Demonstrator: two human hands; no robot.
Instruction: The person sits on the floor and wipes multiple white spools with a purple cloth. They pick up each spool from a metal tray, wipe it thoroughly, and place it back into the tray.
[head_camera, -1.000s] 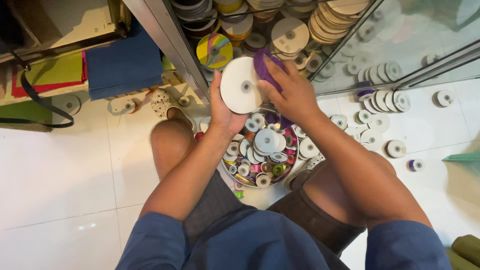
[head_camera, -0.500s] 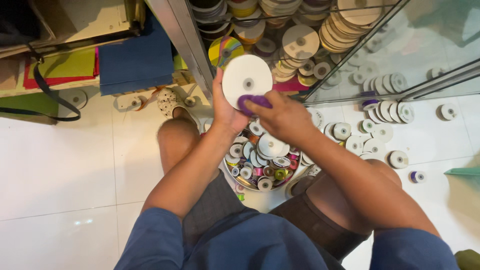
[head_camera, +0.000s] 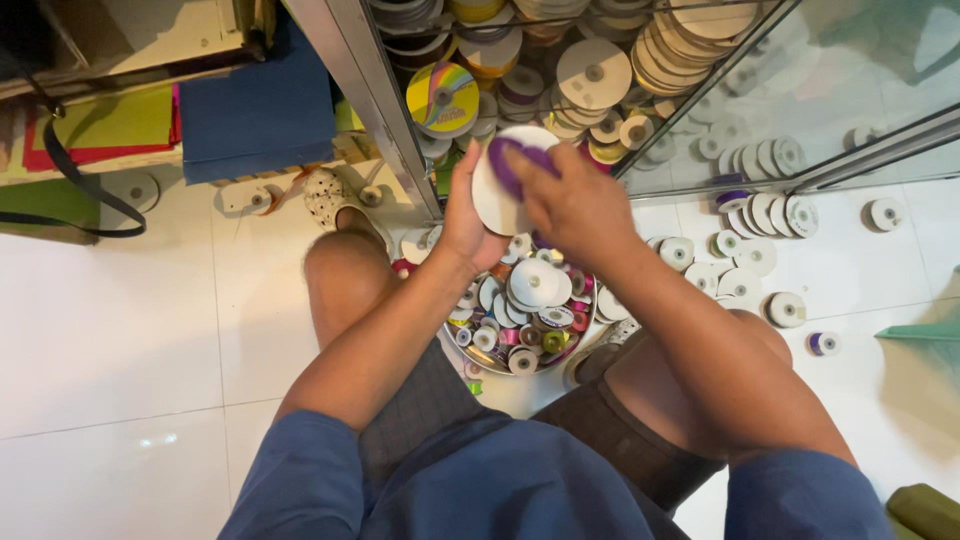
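**Wiping the white spool clean**

The right hand (head_camera: 575, 200) has its fingers (head_camera: 528, 168) curled over a purple cloth (head_camera: 515, 160), pinching it flat against the face of the spool (head_camera: 497, 195); the left hand (head_camera: 462, 215) grips the spool by its rim, thumb side toward the body, holding it on edge just above the bowl (head_camera: 470, 352). To do this well, it seems best to keep the left grip firm on the rim only, so the face stays free; press the cloth with flat fingertips and work round the face; hold the spool over the bowl so a slip lands there. Beyond the fingers stands the glass cabinet (head_camera: 360, 90) of stacked reels; loose rolls (head_camera: 755, 255) lie on the tiles to the right.
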